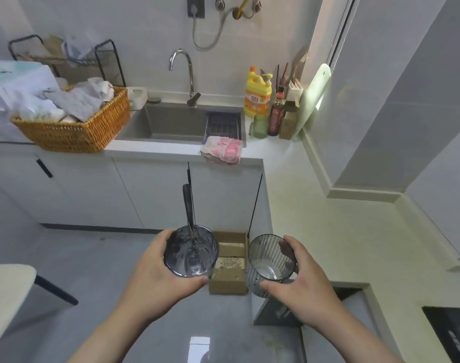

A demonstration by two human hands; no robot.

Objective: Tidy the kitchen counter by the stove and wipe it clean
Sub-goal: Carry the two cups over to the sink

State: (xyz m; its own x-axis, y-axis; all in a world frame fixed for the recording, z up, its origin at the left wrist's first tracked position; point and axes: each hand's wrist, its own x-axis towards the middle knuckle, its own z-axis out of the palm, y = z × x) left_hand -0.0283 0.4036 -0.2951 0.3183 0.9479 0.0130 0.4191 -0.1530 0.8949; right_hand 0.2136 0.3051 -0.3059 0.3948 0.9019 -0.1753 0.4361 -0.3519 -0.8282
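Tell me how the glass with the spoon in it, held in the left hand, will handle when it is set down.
The glass looks like thin clear glass, so probably fragile. The spoon stands tall above the rim, so it may rattle or tip the glass if the glass is tilted. The left hand grips smooth walls, likely slippery if wet.

Left hand [155, 271]: bare, no ring or glove seen; entered from the lower centre of the frame.
Right hand [302, 289]: bare, unadorned; lower right of centre.
Forearms: uncovered, no sleeve, watch or band seen up to the bottom edge.
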